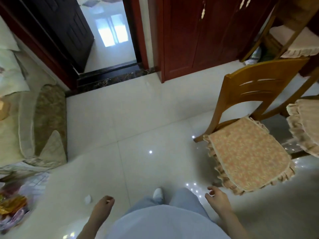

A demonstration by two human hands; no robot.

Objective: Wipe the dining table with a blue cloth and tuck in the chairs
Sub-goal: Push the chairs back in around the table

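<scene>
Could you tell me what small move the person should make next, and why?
Probably reach the right hand to the nearest chair and grip its seat edge. Both it and the left hand are empty, no blue cloth shows, and this chair stands out on open floor, its cushion close beside that hand.

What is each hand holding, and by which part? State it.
Nothing. The left hand hangs loosely curled; the right hand is open beside the wooden chair's floral frilled cushion.
</scene>
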